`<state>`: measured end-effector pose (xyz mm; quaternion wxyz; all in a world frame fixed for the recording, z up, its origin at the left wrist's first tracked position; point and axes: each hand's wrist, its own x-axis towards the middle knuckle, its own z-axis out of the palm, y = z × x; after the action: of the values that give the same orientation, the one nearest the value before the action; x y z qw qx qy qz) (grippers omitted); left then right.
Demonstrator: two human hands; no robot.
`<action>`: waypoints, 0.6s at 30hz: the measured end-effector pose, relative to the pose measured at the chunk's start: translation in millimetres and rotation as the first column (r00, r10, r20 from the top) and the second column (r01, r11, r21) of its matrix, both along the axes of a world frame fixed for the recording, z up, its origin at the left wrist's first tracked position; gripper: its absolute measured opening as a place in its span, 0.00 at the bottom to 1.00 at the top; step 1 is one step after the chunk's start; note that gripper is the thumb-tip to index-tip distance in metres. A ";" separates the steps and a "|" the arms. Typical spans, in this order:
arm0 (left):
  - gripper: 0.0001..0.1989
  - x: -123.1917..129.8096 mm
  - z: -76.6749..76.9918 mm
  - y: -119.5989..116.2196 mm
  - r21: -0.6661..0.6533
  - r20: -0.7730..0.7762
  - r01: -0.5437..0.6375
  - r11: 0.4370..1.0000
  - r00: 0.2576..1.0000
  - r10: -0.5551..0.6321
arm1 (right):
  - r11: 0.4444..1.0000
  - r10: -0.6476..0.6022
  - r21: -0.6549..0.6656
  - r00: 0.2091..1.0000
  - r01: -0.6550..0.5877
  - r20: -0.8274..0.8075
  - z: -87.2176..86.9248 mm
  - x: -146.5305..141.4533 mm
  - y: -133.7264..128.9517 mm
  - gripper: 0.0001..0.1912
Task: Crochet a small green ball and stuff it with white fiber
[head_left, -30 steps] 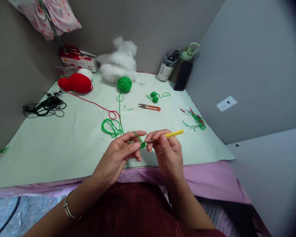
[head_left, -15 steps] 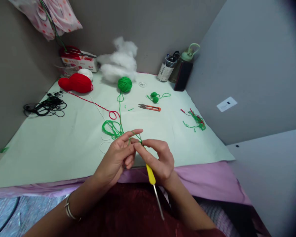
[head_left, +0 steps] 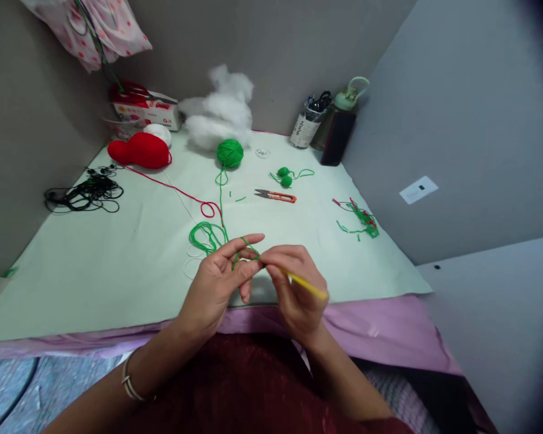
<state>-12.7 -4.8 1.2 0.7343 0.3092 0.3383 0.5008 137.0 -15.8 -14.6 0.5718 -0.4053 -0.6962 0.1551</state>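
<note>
Green yarn [head_left: 250, 246] loops over the raised index finger of my left hand [head_left: 224, 277], whose thumb and other fingers pinch it. My right hand [head_left: 301, 289] grips a crochet hook by its yellow handle [head_left: 305, 285], the tip meeting the yarn at the left fingertips. The small stitches there are mostly hidden by my fingers. A loose coil of green yarn [head_left: 203, 237] lies just beyond my left hand, and the strand runs back to a green yarn ball [head_left: 230, 154].
Orange thread snips [head_left: 276, 196] lie beyond my hands, near two small green balls [head_left: 286, 181]. Red yarn [head_left: 142, 150], black cord [head_left: 88, 191] and white stuffing [head_left: 221, 114] sit left and back. Yarn scraps [head_left: 364, 220], a phone [head_left: 338, 140] and a bottle [head_left: 346, 99] stand right.
My right hand has turned, swinging the crochet hook's handle from pointing down toward me to pointing right. It has shifted slightly right; my left hand stays nearly in place.
</note>
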 end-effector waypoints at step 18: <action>0.14 -2.8 6.1 2.3 -0.039 0.026 0.007 0.999 1.000 -0.006 | 0.915 0.090 -0.289 0.840 -0.282 -0.535 2.9 2.3 7.7 0.08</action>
<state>-15.5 -2.5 7.3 0.7461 0.2894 0.3373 0.4958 139.4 -8.2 -11.7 0.6343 -0.3756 -0.5163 0.4358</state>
